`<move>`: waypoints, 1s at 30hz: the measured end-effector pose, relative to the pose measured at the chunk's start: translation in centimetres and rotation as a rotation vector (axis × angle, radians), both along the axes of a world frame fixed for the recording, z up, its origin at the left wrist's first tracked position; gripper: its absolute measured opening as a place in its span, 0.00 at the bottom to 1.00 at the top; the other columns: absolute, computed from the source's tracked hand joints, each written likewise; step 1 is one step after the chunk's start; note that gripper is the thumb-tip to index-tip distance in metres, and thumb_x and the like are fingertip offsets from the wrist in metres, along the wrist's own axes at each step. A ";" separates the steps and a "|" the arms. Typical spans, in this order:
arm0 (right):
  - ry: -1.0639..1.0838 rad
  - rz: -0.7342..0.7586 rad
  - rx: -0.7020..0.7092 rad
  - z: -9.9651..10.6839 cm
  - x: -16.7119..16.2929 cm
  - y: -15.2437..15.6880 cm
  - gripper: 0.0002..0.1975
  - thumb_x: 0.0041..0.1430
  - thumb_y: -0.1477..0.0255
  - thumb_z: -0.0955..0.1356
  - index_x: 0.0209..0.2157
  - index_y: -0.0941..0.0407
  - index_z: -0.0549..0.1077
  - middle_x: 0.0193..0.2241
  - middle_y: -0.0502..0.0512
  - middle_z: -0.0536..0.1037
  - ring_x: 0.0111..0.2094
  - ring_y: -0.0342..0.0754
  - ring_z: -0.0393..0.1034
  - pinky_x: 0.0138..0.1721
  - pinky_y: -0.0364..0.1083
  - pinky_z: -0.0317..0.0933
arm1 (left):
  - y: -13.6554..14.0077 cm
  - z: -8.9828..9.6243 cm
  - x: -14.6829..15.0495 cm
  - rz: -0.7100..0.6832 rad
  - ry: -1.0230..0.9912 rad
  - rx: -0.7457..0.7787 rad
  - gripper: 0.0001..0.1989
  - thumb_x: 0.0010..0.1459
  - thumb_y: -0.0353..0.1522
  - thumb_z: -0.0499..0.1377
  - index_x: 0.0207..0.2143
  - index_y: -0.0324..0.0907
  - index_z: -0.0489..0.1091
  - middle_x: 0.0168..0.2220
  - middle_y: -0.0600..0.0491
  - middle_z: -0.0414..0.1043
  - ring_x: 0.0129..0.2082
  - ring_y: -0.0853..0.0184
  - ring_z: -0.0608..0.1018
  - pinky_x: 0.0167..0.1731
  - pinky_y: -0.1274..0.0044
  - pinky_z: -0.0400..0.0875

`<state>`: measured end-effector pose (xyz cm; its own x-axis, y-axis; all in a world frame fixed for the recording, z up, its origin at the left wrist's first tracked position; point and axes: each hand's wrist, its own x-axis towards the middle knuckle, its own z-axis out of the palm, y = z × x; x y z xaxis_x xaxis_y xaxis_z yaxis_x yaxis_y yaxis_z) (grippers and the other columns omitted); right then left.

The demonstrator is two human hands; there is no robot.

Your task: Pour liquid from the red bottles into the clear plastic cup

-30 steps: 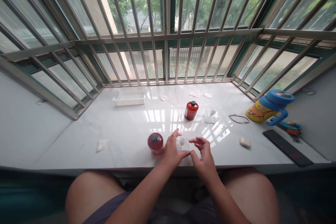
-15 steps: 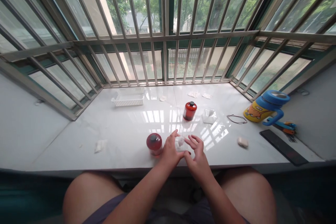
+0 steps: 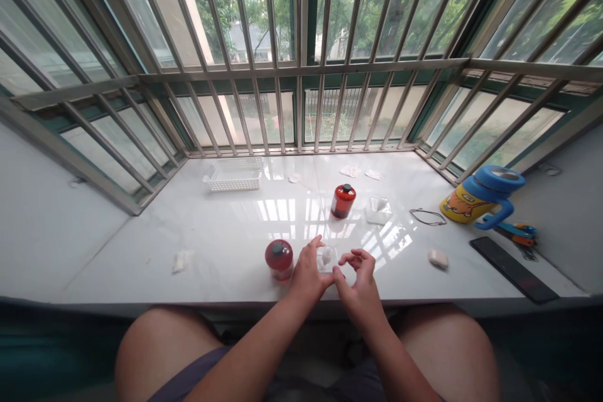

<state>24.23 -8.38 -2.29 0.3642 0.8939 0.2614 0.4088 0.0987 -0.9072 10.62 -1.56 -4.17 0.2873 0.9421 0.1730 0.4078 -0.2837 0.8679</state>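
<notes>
Loosely curved right hand (image 3: 360, 277)

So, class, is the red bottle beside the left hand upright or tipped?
Upright: the red bottle stands on the white counter with its dark cap uppermost.

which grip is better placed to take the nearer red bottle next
Probably the left grip: it is close beside that red bottle. The right grip is farther off, to the right of the small clear container, and would likely have to cross the left arm.

Barred windows (image 3: 340, 25) reflect in a white, seemingly marble counter (image 3: 226, 239).
</notes>
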 end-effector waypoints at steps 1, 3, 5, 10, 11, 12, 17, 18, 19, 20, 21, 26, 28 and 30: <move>0.003 0.017 0.012 0.0 -0.1 0.1 0.29 0.67 0.60 0.69 0.61 0.51 0.54 0.53 0.65 0.77 0.59 0.59 0.73 0.57 0.61 0.71 | 0.0 -0.1 0.1 0.007 0.008 0.009 0.47 0.51 0.34 0.74 0.69 0.46 0.57 0.61 0.44 0.72 0.61 0.50 0.76 0.64 0.55 0.71; 0.022 0.057 0.003 -0.2 -0.4 0.5 0.34 0.66 0.59 0.70 0.66 0.52 0.52 0.60 0.69 0.73 0.63 0.61 0.70 0.51 0.58 0.75 | -0.1 0.0 0.2 0.000 0.030 0.027 0.46 0.53 0.33 0.72 0.70 0.44 0.56 0.62 0.42 0.72 0.62 0.49 0.76 0.64 0.53 0.71; 0.013 0.050 -0.028 -0.5 -0.6 1.0 0.36 0.66 0.57 0.70 0.68 0.53 0.52 0.58 0.69 0.75 0.61 0.61 0.73 0.47 0.56 0.77 | -0.5 0.2 0.1 -0.048 0.057 0.046 0.46 0.57 0.31 0.68 0.73 0.44 0.51 0.65 0.40 0.70 0.65 0.49 0.74 0.66 0.53 0.70; -0.174 -0.050 0.020 -1.4 0.7 1.8 0.30 0.67 0.55 0.70 0.64 0.54 0.63 0.50 0.63 0.79 0.53 0.59 0.78 0.57 0.62 0.72 | -2.2 2.6 -2.1 -0.274 0.179 0.272 0.53 0.59 0.31 0.69 0.77 0.48 0.39 0.76 0.38 0.54 0.74 0.46 0.63 0.69 0.52 0.68; -0.202 -0.064 0.031 -1.5 1.5 1.8 0.30 0.68 0.54 0.69 0.64 0.54 0.64 0.50 0.64 0.79 0.53 0.60 0.78 0.56 0.62 0.72 | -2.5 3.4 -2.9 -0.304 0.197 0.368 0.53 0.60 0.33 0.70 0.77 0.49 0.40 0.76 0.39 0.55 0.74 0.47 0.63 0.69 0.53 0.68; -0.227 -0.084 0.034 -1.5 2.4 1.9 0.31 0.68 0.53 0.69 0.64 0.54 0.64 0.51 0.65 0.79 0.53 0.60 0.78 0.56 0.61 0.72 | -2.7 4.1 -3.8 -0.304 0.207 0.472 0.51 0.62 0.35 0.69 0.77 0.51 0.42 0.75 0.41 0.58 0.74 0.48 0.63 0.70 0.54 0.67; -0.348 -0.258 -0.032 -0.8 8.8 2.5 0.37 0.67 0.47 0.67 0.67 0.56 0.61 0.50 0.67 0.81 0.55 0.65 0.76 0.54 0.63 0.70 | -1.6 6.3 -9.0 0.250 0.162 0.630 0.50 0.58 0.43 0.74 0.74 0.48 0.51 0.72 0.37 0.61 0.75 0.43 0.61 0.72 0.47 0.60; -0.370 -0.281 -0.050 -0.6 10.0 2.6 0.39 0.66 0.46 0.67 0.67 0.57 0.60 0.50 0.67 0.81 0.55 0.66 0.76 0.54 0.63 0.70 | -1.1 6.2 -9.9 0.321 0.147 0.557 0.51 0.55 0.45 0.75 0.73 0.47 0.52 0.73 0.36 0.59 0.75 0.41 0.60 0.72 0.46 0.59; -0.390 -0.300 -0.061 -0.3 11.1 2.7 0.40 0.65 0.46 0.67 0.68 0.57 0.60 0.51 0.68 0.81 0.55 0.67 0.75 0.54 0.63 0.70 | -0.5 5.8 -10.6 0.351 0.126 0.454 0.52 0.54 0.47 0.75 0.72 0.46 0.53 0.73 0.36 0.58 0.75 0.41 0.60 0.71 0.45 0.59; -0.406 -0.313 -0.063 -0.1 12.0 2.7 0.42 0.64 0.45 0.67 0.68 0.57 0.60 0.52 0.68 0.80 0.55 0.67 0.75 0.54 0.63 0.70 | -0.1 5.4 -11.1 0.347 0.095 0.335 0.52 0.53 0.48 0.75 0.72 0.46 0.53 0.72 0.36 0.60 0.74 0.41 0.62 0.70 0.45 0.61; -0.421 -0.324 -0.058 0.1 12.8 2.7 0.43 0.63 0.44 0.68 0.69 0.57 0.59 0.54 0.68 0.79 0.55 0.68 0.74 0.54 0.63 0.69 | 0.4 4.8 -11.5 0.316 0.058 0.210 0.51 0.53 0.49 0.74 0.71 0.46 0.54 0.70 0.37 0.64 0.72 0.42 0.67 0.69 0.46 0.64; -0.469 -0.397 0.032 1.4 14.7 2.0 0.45 0.60 0.44 0.71 0.69 0.56 0.60 0.58 0.69 0.76 0.57 0.67 0.72 0.57 0.64 0.68 | 1.9 2.6 -9.1 0.139 -0.123 -0.112 0.39 0.54 0.50 0.73 0.62 0.47 0.63 0.57 0.44 0.75 0.55 0.52 0.81 0.57 0.57 0.78; -0.485 -0.411 0.062 2.0 14.8 1.6 0.43 0.62 0.45 0.70 0.68 0.56 0.61 0.59 0.69 0.75 0.59 0.67 0.70 0.58 0.64 0.67 | 2.7 2.2 -6.7 0.100 -0.170 -0.112 0.39 0.55 0.49 0.73 0.61 0.47 0.62 0.57 0.45 0.75 0.55 0.54 0.80 0.58 0.58 0.77; -0.510 -0.415 0.072 2.8 14.8 1.3 0.41 0.63 0.45 0.69 0.67 0.55 0.62 0.60 0.69 0.74 0.60 0.67 0.69 0.59 0.65 0.66 | 3.6 2.0 -4.0 0.040 -0.210 -0.121 0.39 0.55 0.49 0.73 0.62 0.46 0.61 0.58 0.44 0.74 0.55 0.55 0.80 0.60 0.58 0.75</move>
